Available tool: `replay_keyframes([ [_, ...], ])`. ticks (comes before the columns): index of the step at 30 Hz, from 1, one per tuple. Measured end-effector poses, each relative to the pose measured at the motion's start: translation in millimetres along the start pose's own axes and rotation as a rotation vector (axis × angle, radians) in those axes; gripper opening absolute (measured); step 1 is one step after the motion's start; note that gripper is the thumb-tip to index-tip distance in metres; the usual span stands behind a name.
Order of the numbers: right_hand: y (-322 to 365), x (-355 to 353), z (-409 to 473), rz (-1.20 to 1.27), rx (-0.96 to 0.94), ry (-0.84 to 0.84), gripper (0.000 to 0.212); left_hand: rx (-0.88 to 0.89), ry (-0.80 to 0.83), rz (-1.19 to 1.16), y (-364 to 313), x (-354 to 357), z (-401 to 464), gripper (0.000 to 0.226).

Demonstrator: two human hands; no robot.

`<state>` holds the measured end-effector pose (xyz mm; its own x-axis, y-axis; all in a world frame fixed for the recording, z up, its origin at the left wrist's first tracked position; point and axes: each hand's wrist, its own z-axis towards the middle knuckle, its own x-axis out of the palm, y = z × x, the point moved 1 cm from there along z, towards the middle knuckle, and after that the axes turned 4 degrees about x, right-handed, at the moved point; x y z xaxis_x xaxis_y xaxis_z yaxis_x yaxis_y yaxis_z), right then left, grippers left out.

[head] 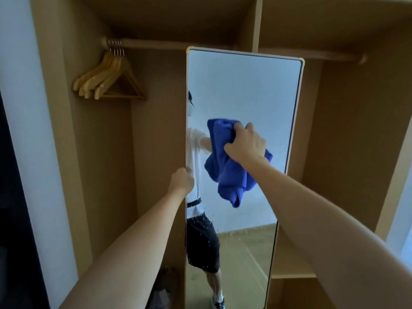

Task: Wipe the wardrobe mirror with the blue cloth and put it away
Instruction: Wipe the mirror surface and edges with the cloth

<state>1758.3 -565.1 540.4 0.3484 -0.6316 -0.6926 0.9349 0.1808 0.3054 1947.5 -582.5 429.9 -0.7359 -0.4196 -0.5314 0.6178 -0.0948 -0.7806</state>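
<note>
I'm looking into an open wooden wardrobe, its hanging rail running across the top, with a tall mirror standing out from the middle partition. The blue cloth is bunched against the glass around the mirror's mid-height, its lower folds hanging loose below my right hand, whose fingers are curled tight into the fabric. My left hand is wrapped around the mirror's left edge, steadying the panel (it looks like a pull-out or swinging one, though I can't tell which).

Lower on the glass, near the left edge, I see speckles that look like water droplets or spots, so I judge the wiping is partway done.

The risks from here, as I read them: pressing hard with the right hand could push or twist the panel if the left grip slackens; the dangling part of the cloth could drag across cleaned glass and leave streaks; and my left fingers on the edge may smudge it.

Far left, a cluster of wooden hangers hangs on the rail, well apart from the work.
</note>
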Motion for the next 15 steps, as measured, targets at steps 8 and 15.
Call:
replay_keyframes([
  [8, -15, 23, 4, -0.002, 0.032, 0.008, 0.046, -0.034, 0.002, 0.042, 2, 4, 11, 0.037],
  [15, -52, 75, -55, -0.103, 0.019, 0.233, 0.036, -0.103, -0.003, 0.075, -5, 4, 13, 0.034],
])
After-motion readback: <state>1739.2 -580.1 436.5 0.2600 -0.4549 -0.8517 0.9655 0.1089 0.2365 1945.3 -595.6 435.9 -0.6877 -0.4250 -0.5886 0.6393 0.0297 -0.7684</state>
